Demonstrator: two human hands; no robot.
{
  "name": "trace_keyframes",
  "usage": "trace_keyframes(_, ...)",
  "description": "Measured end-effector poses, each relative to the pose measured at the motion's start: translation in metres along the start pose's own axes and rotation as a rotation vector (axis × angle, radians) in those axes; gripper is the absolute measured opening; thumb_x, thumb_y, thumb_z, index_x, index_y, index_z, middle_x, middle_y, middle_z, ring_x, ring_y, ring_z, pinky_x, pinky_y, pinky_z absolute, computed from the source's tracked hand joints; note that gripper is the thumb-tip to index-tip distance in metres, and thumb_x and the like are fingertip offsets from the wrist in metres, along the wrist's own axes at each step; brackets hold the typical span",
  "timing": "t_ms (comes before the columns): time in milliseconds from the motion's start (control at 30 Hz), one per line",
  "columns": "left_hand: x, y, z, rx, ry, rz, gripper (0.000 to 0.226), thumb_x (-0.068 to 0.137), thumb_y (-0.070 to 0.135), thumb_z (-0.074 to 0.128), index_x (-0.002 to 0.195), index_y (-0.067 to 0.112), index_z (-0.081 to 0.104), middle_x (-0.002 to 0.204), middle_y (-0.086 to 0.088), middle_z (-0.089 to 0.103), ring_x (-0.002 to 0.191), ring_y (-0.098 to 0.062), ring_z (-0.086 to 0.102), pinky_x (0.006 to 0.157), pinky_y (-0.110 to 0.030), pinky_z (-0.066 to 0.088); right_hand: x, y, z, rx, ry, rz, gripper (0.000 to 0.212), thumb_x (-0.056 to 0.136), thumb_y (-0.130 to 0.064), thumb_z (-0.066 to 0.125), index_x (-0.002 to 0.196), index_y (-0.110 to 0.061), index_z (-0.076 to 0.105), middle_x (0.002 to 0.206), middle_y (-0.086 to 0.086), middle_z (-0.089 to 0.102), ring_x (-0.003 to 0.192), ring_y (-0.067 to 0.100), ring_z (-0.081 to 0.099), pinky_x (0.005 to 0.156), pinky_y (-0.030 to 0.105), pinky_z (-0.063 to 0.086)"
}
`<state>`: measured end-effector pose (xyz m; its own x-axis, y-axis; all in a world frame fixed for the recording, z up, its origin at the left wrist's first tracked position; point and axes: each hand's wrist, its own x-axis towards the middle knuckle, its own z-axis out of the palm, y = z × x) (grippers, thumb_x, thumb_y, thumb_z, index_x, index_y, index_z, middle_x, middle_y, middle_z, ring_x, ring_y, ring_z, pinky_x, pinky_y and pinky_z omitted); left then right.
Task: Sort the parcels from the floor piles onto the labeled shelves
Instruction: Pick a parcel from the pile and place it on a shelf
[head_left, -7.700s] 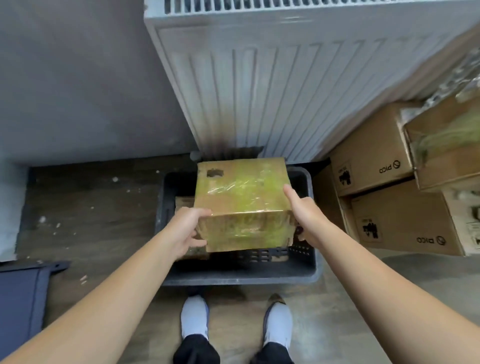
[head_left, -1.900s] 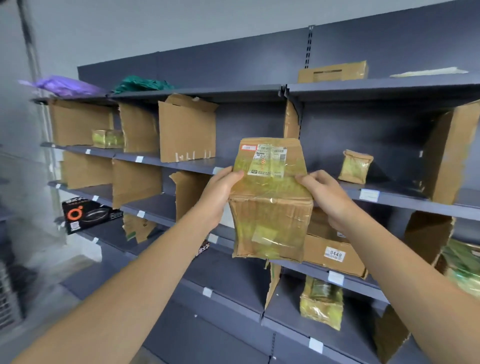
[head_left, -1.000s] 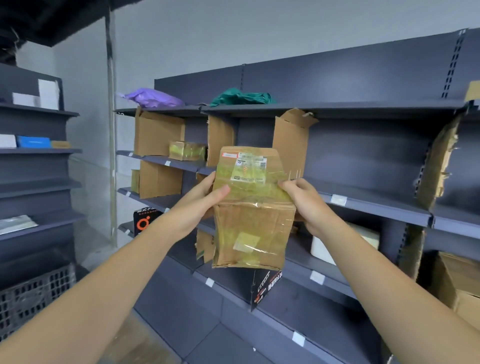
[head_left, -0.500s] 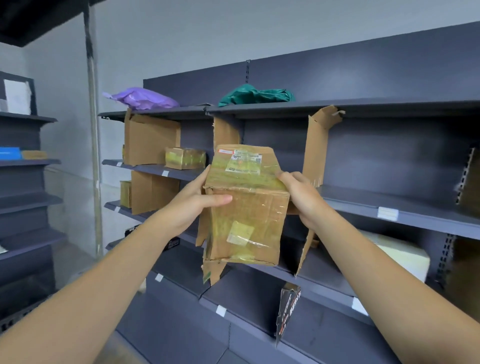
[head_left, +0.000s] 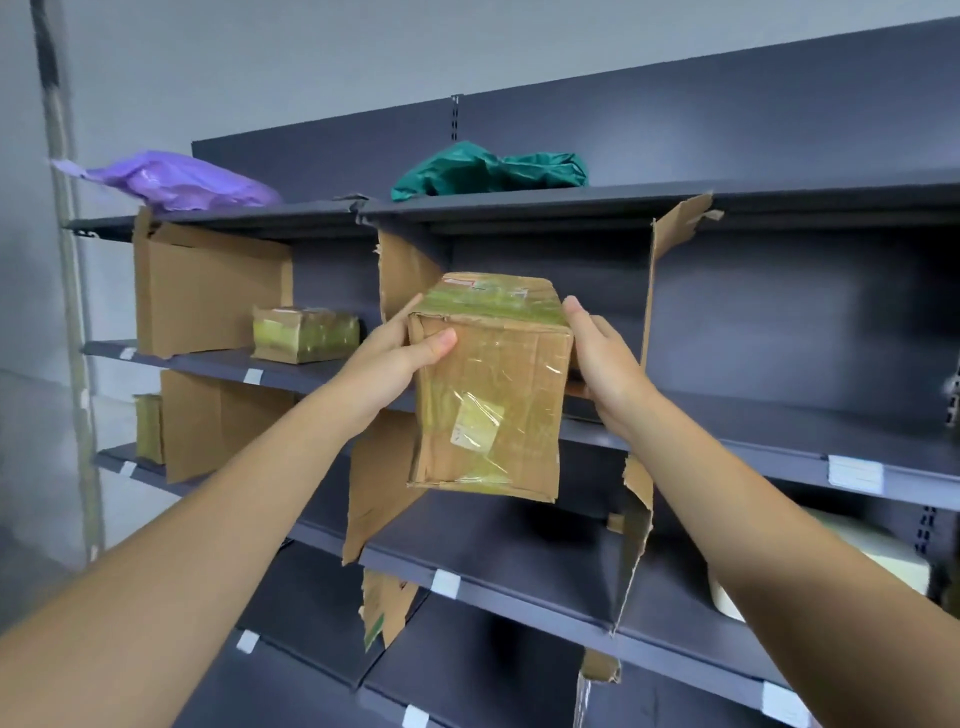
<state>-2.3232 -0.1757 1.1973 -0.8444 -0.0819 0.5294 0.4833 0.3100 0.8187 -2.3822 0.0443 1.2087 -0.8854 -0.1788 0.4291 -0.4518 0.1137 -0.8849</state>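
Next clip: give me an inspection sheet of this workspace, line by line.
Surface: dark metal shelves, white labels on their front edges.
Job's things: taped parcel held up before the shelves; smaller parcel lying on a shelf, left.
Clutter: torn cardboard dividers; purple bag and green bag on the top shelf.
Grips: left hand and right hand hold the taped parcel by its sides.
Cables: nothing seen.
Surroundings: grey wall, vertical pipe at left.

I see a worn cardboard parcel (head_left: 488, 395) wrapped in glossy, crinkled clear tape. The shelves (head_left: 519, 545) look like matt dark painted metal, with rough torn cardboard dividers (head_left: 660, 291) and shiny plastic bags (head_left: 176, 179).
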Motion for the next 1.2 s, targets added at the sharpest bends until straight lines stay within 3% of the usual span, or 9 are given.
trace_keyframes(167,0.048,-0.020,-0.004,-0.007,0.031,-0.003,0.037,0.085,0.062,0.058,0.120,0.048,0.056,0.132,0.016,0.059,0.127,-0.013,0.051,0.116,-0.045,0.031,0.026,0.004,0.012,-0.048,-0.020,-0.040,0.063,0.091,-0.075,0.026,0.117,-0.034,0.065,0.111,-0.012,0.072,0.105,0.007,0.065,0.101,0.037,0.046)
trace_keyframes(233,0.068,-0.030,-0.007,-0.024,0.056,0.007,0.048,0.084,0.066,0.057,0.125,0.042,0.052,0.132,0.016,0.057,0.127,-0.012,0.049,0.115,-0.041,0.030,0.033,0.008,0.016,-0.067,-0.087,-0.078,0.053,0.098,-0.064,0.026,0.118,-0.035,0.065,0.110,-0.015,0.072,0.103,0.001,0.066,0.090,0.025,0.047)
trace_keyframes(367,0.105,-0.044,-0.010,-0.016,0.117,-0.008,0.048,0.092,0.060,0.051,0.125,0.025,0.044,0.105,0.020,0.049,0.108,-0.008,0.046,0.092,-0.029,0.032,0.050,0.014,0.030,-0.229,-0.093,-0.146,0.044,0.091,-0.052,0.057,0.131,-0.035,0.053,0.122,-0.015,0.065,0.111,0.001,0.061,0.092,0.021,0.047)
trace_keyframes(467,0.131,-0.055,-0.017,0.038,0.064,0.026,0.047,0.096,0.057,0.047,0.127,0.022,0.052,0.112,0.014,0.054,0.106,-0.008,0.049,0.088,-0.028,0.034,0.071,0.017,0.044,-0.283,-0.017,-0.156,0.034,0.091,-0.043,0.063,0.123,-0.035,0.052,0.117,-0.016,0.063,0.105,0.001,0.061,0.085,0.017,0.048)
trace_keyframes(567,0.154,-0.069,-0.028,0.047,-0.077,-0.007,0.032,0.098,0.049,0.048,0.121,0.028,0.058,0.104,0.017,0.060,0.096,-0.003,0.056,0.089,-0.026,0.042,0.092,0.027,0.057,-0.289,0.088,-0.136,0.024,0.092,-0.042,0.063,0.113,-0.035,0.056,0.109,-0.010,0.065,0.099,0.005,0.064,0.085,0.021,0.051)
trace_keyframes(700,0.174,-0.099,-0.038,0.075,-0.258,0.044,0.026,0.092,0.022,0.063,0.113,0.034,0.052,0.110,0.012,0.061,0.102,-0.008,0.060,0.087,-0.028,0.051,0.114,0.049,0.065,-0.270,0.231,-0.052,0.052,0.088,-0.052,0.063,0.129,-0.021,0.055,0.114,0.000,0.065,0.104,0.015,0.066,0.092,0.036,0.055)
trace_keyframes(800,0.188,-0.117,-0.034,0.187,-0.266,0.095,0.041,0.093,0.019,0.057,0.130,0.036,0.051,0.126,0.005,0.058,0.113,-0.017,0.056,0.101,-0.041,0.048,0.124,0.058,0.070,-0.228,0.281,-0.016,0.057,0.088,-0.050,0.065,0.134,-0.018,0.052,0.113,-0.001,0.066,0.102,0.014,0.067,0.093,0.039,0.056)
trace_keyframes(933,0.201,-0.132,-0.028,0.245,-0.262,0.084,0.054,0.100,0.027,0.046,0.151,0.033,0.032,0.130,0.003,0.057,0.110,-0.020,0.058,0.096,-0.043,0.051,0.139,0.070,0.078,-0.294,0.341,-0.022,0.051,0.088,-0.045,0.068,0.128,-0.017,0.055,0.110,-0.003,0.066,0.103,0.017,0.066,0.096,0.043,0.054)
trace_keyframes(1200,0.230,-0.155,-0.017,0.372,-0.222,0.122,0.054,0.104,0.028,0.038,0.156,0.022,0.022,0.121,-0.001,0.060,0.086,-0.016,0.061,0.084,-0.041,0.056,0.179,0.085,0.081,-0.375,0.375,0.008,0.048,0.089,-0.044,0.067,0.126,-0.016,0.056,0.113,-0.001,0.066,0.105,0.020,0.065,0.096,0.046,0.053)
